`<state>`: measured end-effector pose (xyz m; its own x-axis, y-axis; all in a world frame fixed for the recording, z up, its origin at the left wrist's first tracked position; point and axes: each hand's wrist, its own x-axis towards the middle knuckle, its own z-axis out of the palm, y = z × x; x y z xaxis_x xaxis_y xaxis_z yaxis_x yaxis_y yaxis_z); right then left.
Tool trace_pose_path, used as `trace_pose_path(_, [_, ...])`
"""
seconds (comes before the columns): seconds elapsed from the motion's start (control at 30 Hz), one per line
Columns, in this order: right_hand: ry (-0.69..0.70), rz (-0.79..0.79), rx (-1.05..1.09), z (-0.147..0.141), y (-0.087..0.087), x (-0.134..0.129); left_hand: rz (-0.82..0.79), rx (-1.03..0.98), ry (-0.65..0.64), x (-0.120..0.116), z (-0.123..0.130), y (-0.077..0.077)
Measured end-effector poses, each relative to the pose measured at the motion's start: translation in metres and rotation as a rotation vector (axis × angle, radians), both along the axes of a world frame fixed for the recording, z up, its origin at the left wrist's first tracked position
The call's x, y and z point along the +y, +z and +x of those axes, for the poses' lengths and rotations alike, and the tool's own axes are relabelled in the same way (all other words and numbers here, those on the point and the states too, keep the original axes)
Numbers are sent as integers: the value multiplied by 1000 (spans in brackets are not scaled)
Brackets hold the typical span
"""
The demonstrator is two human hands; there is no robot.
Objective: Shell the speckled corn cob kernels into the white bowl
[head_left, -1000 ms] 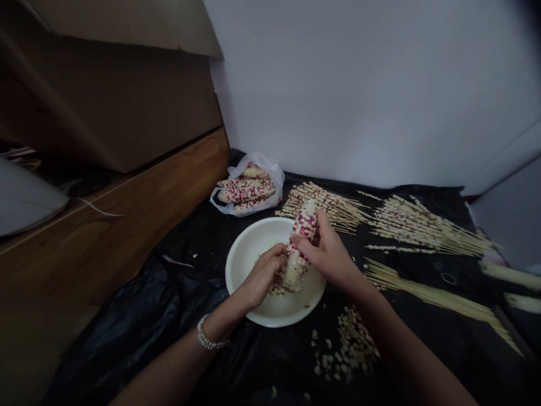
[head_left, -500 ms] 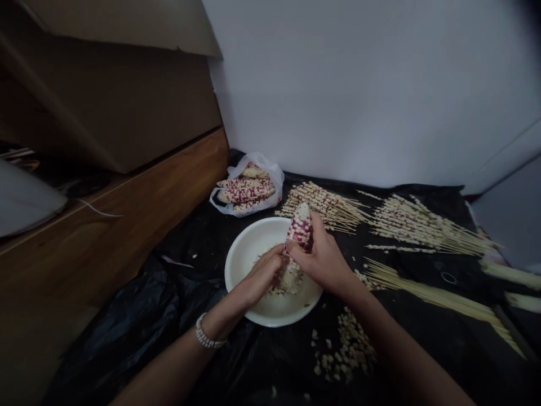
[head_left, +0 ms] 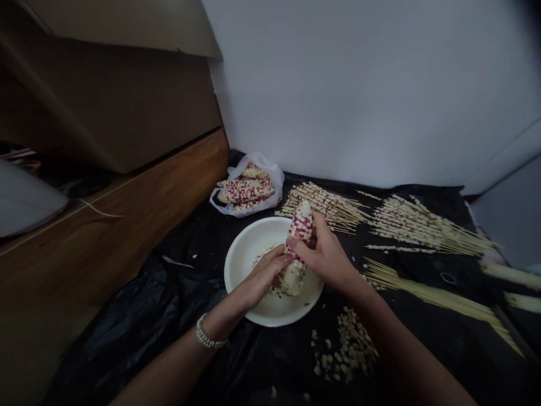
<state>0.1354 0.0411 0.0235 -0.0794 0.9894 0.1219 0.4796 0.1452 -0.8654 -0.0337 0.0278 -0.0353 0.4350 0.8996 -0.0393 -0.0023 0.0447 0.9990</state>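
Over a white bowl [head_left: 242, 248], both hands grip one ear of corn [head_left: 301, 226] with cream and dark red kernels. Its tip points up and away; the lower end looks pale, with kernels gone. My left hand [head_left: 267, 274] is closed around the lower part from the left, its fingertips against the kernels. From the right, my right hand [head_left: 324, 255] wraps the middle, thumb across the front. Some loose kernels [head_left: 264, 254] lie in the bowl, partly hidden behind my left hand.
A plastic bag [head_left: 276, 175] of corn ears stands behind the bowl. Skewers threaded with kernels [head_left: 321, 203] lie in piles at the back right, with bare skewers [head_left: 435, 293] nearer. Loose kernels [head_left: 350, 349] are scattered on the black sheet [head_left: 169, 316]. A cardboard box [head_left: 127, 101] stands left.
The ear of corn and both hands have shifted very slightly to the right over the bowl. The left fingers reach a little further across the ear.
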Motion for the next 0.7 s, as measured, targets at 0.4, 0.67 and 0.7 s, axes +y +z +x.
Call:
trace_pose_path(0.4, [-3, -18, -34, -4, -3, 0, -79, -11, 37, 2, 0, -6])
trace_pose_path(0.67, [41, -12, 54, 1, -7, 3, 3, -60, 33, -1, 6, 14])
trace_pose_path(0.7, [52, -8, 75, 1, -9, 4, 4, -63, 36, -1, 6, 15])
